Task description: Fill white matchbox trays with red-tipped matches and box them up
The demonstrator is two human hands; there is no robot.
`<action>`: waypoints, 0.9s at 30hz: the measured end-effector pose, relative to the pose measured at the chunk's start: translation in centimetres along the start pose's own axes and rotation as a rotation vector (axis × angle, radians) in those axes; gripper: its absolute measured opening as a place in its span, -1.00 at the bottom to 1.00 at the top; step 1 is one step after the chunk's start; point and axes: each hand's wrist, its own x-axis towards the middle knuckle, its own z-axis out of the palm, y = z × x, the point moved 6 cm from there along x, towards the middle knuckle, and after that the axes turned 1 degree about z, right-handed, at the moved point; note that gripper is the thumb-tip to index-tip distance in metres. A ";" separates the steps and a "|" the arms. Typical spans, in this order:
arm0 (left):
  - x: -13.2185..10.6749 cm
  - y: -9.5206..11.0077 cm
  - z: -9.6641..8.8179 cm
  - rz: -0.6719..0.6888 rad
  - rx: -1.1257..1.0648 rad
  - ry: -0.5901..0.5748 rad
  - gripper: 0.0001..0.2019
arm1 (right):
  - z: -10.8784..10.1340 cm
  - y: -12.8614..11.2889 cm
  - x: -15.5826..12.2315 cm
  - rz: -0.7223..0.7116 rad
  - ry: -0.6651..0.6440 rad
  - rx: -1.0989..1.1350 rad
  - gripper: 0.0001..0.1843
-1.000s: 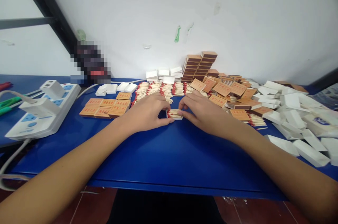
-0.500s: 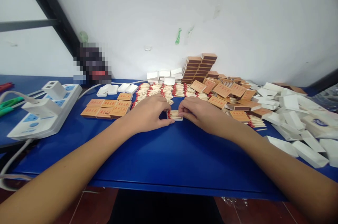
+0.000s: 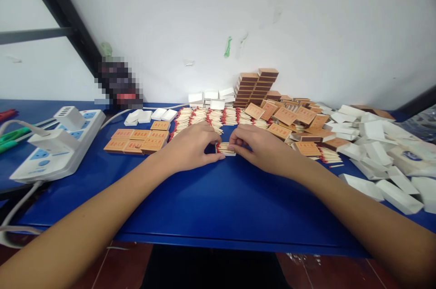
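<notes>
A small white matchbox tray (image 3: 230, 154) lies on the blue table, filled with red-tipped matches (image 3: 225, 147). My left hand (image 3: 195, 146) grips its left end, thumb at the near side and fingers at the far side. At the tray's right end, my right hand (image 3: 250, 146) is closed, with thumb and fingertips pinched on the match ends. Just behind both hands lies a long row of loose matches (image 3: 214, 119). Printed orange matchboxes (image 3: 136, 140) sit in a flat group left of my left hand.
White trays (image 3: 139, 116) stand at the back left and more lie heaped on the right (image 3: 364, 144). Stacked matchboxes (image 3: 255, 87) lean near the wall beside a loose pile of orange sleeves (image 3: 289, 116). A power strip (image 3: 61, 148) with cables occupies the left.
My right thumb and fingertips have shifted very slightly left over the tray's right end. My left hand keeps its grip, and the tray stays in place.
</notes>
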 end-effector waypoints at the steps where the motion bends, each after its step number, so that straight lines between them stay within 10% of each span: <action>1: 0.0 0.0 0.0 -0.001 0.001 -0.002 -0.72 | 0.0 0.0 0.0 0.000 0.002 -0.001 -0.84; 27: -0.1 0.0 -0.1 0.059 0.025 0.029 -0.76 | 0.1 -0.6 -0.1 -0.062 0.099 0.035 -0.86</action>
